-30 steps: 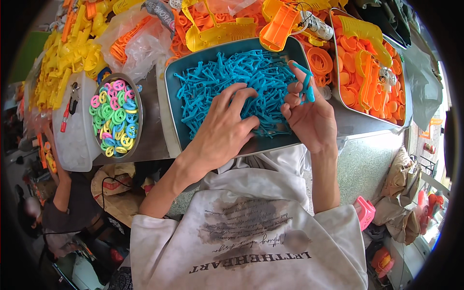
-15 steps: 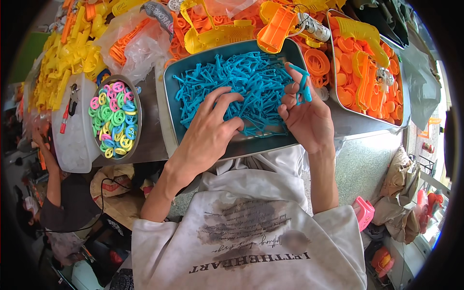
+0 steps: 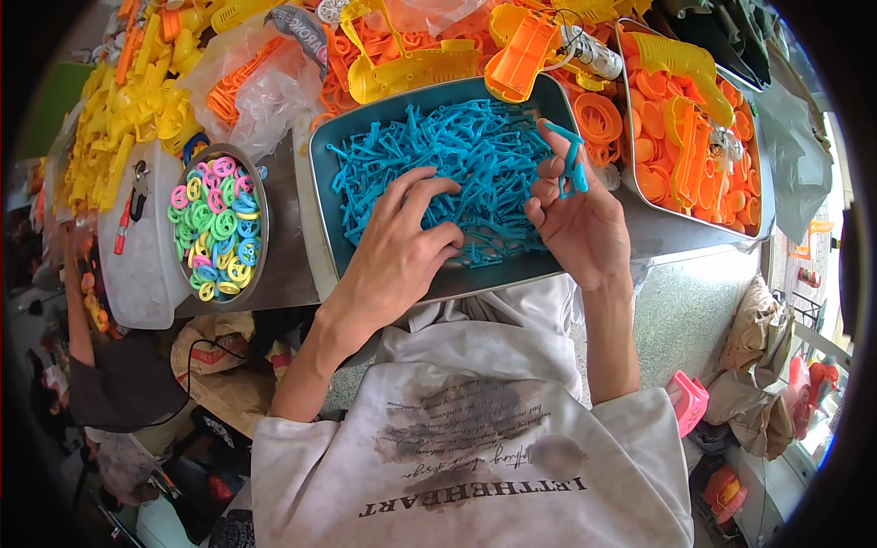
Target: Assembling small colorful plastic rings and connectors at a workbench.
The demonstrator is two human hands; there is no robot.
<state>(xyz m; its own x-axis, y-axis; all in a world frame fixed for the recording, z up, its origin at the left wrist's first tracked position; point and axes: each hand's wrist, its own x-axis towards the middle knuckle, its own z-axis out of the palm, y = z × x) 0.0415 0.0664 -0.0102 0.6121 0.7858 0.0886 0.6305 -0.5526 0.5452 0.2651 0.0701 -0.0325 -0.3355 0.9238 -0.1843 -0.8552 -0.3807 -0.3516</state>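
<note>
The half-curled right hand [image 3: 589, 233] holds a few slim blue plastic pieces [image 3: 580, 176], while a big heap [image 3: 475, 155] is left in the rectangular metal tray [image 3: 524, 268] beneath the loosely bent left hand [image 3: 395, 245], its grip hidden.

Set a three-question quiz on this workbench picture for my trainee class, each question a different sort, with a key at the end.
1. True or false: the right hand is empty.
2. Which colour are the heaped pieces in the rectangular tray under the left hand? A) orange B) blue C) pink
3. Fill the gap, from the person's own side: the oval bowl of multicoloured wheels stands to the ____ of the rectangular tray.

Key
1. False; it holds blue plastic pieces.
2. B
3. left
</note>
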